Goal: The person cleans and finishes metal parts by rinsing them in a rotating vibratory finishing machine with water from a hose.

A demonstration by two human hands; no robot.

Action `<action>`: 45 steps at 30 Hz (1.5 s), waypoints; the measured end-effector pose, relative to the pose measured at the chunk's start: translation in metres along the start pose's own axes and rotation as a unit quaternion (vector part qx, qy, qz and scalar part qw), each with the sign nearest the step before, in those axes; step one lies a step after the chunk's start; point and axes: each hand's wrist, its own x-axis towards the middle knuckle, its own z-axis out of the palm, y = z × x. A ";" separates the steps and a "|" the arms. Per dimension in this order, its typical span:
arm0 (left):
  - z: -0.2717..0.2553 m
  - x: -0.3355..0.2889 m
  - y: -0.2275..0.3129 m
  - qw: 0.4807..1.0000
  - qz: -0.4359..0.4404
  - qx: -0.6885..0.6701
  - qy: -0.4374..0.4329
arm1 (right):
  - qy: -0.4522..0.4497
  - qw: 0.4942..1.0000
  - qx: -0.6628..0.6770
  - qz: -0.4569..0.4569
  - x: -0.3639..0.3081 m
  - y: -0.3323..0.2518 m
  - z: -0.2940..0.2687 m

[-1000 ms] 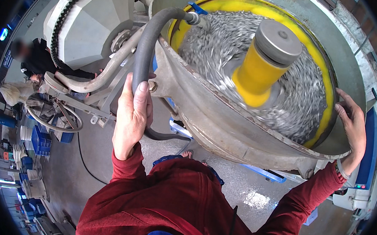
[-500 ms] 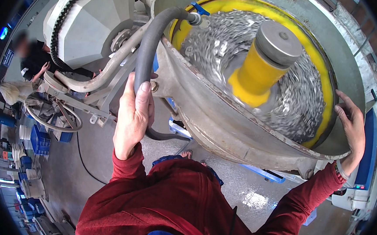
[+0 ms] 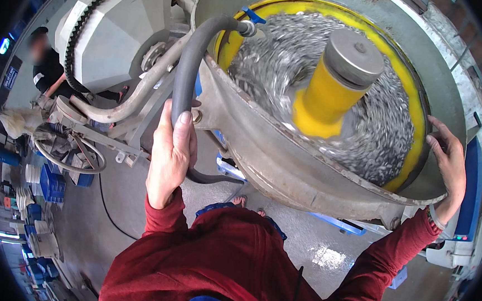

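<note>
My left hand (image 3: pixel 172 151) is wrapped round a thick grey hose (image 3: pixel 186 71), which arches up to a metal fitting with a blue valve lever (image 3: pixel 254 15). In front of me stands a large round metal tub (image 3: pixel 317 181) with a yellow-lined bowl (image 3: pixel 406 173). Small grey and silvery pieces (image 3: pixel 384 135) fill the bowl, streaked by motion, too blurred to tell their kind. A yellow centre post (image 3: pixel 328 100) with a metal cap rises among them. At the right, my right hand (image 3: pixel 448 165) reaches over the tub's rim, fingers outstretched against the inner side, holding nothing.
A many-sided grey drum (image 3: pixel 126 36) with a toothed belt stands at the upper left, beside a curved pipe (image 3: pixel 124 106). Another person (image 3: pixel 49 73) is behind it. Blue crates (image 3: pixel 53 185) and buckets line the far left. A black cable (image 3: pixel 108 211) lies on the floor.
The pieces in the bowl have shifted round the post. The other person has moved slightly. Both my hands keep their places on the hose and tub.
</note>
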 end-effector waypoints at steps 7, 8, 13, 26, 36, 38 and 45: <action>0.004 -0.001 0.005 0.998 -0.030 -0.054 0.010 | 0.020 0.999 0.007 -0.032 0.002 0.012 0.001; 0.005 -0.001 0.004 0.998 -0.036 -0.057 0.014 | 0.014 0.999 0.022 -0.018 0.003 0.014 0.001; 0.000 0.001 0.002 0.998 -0.022 -0.055 0.002 | 0.027 0.998 -0.004 -0.053 0.004 0.023 0.006; 0.015 0.000 0.001 0.995 -0.042 -0.064 0.060 | -0.003 0.998 0.023 -0.056 0.006 0.013 0.004; 0.007 0.000 0.006 0.998 -0.034 -0.045 0.016 | 0.004 0.998 0.020 -0.054 0.004 0.018 0.003; 0.006 -0.001 0.006 0.998 -0.034 -0.052 0.013 | -0.008 0.999 0.007 -0.043 0.003 0.011 0.001; 0.006 -0.002 0.010 0.997 -0.045 -0.060 0.010 | 0.016 0.999 -0.002 -0.039 0.004 0.015 0.002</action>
